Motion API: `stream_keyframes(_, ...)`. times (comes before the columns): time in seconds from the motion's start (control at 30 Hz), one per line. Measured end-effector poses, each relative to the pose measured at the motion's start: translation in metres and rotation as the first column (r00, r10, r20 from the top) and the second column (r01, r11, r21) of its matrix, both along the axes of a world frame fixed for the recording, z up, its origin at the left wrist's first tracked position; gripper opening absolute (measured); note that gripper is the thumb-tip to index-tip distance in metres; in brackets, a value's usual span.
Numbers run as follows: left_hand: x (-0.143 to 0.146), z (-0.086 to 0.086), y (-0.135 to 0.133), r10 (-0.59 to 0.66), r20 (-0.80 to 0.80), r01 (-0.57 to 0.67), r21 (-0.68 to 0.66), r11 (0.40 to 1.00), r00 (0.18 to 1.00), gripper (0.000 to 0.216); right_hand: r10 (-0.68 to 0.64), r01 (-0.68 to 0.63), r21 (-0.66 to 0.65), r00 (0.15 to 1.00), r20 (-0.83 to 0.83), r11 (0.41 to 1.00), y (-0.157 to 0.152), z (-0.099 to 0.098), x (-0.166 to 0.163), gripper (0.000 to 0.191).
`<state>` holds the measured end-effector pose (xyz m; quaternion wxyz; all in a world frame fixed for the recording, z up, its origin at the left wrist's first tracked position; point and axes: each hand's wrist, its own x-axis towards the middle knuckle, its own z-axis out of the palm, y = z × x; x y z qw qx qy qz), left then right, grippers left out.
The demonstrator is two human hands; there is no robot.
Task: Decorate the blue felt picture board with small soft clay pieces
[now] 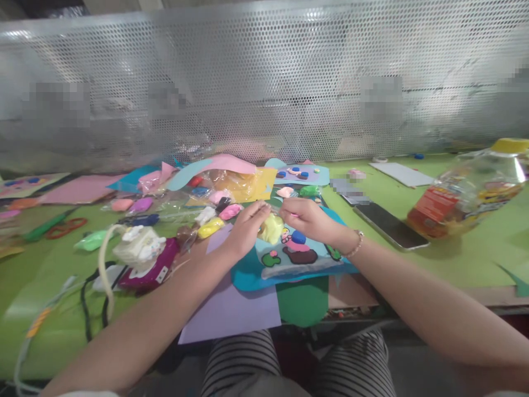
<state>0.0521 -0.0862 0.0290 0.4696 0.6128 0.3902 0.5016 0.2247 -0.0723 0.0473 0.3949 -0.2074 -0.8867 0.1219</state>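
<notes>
Green table (454, 259): left hand (248, 227) rests flat-fingered against yellow clay (271, 229), right hand (309, 218) pinched tight.

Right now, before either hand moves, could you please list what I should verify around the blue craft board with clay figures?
1. Left hand rests against the pale yellow clay lump: ok.
2. Right hand gripping anything: cannot tell, blurred.
3. Blue craft board flat on the green table: ok.
4. Black phone apart from both hands: ok.
5. Clear plastic bottle with yellow cap upright: not ok, it lies tilted.
6. Red-handled scissors away from hands: ok.
</notes>
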Motion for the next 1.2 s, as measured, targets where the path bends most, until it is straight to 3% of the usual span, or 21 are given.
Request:
stream_keyframes(0.3,-0.001,0.002,-0.006,-0.011,-0.125,0.026,0.123,0.992,0.992,0.031,-0.011,0.011,0.003,0.999,0.035,1.0,-0.005,0.003,-0.001,0.027)
stream_keyframes(0.5,0.004,0.003,-0.016,-0.018,-0.165,0.038,0.117,0.992,0.986,0.034,-0.039,0.036,0.035,0.996,0.083,0.999,-0.007,0.006,0.001,0.023)
stream_keyframes(0.73,0.003,0.003,-0.012,0.053,-0.164,-0.033,0.12,0.992,0.985,0.029,-0.047,0.044,0.037,0.993,0.111,0.998,-0.004,0.003,-0.001,0.021)
stream_keyframes(1.03,0.003,0.0,-0.009,0.141,-0.237,-0.074,0.271,0.96,0.961,0.019,-0.052,0.06,-0.054,0.99,0.132,0.997,-0.004,0.0,-0.004,0.015)
stream_keyframes(1.2,0.002,0.0,-0.008,0.068,-0.233,-0.024,0.188,0.982,0.97,0.027,-0.077,0.087,-0.089,0.991,0.113,0.992,-0.002,-0.001,-0.001,0.016)
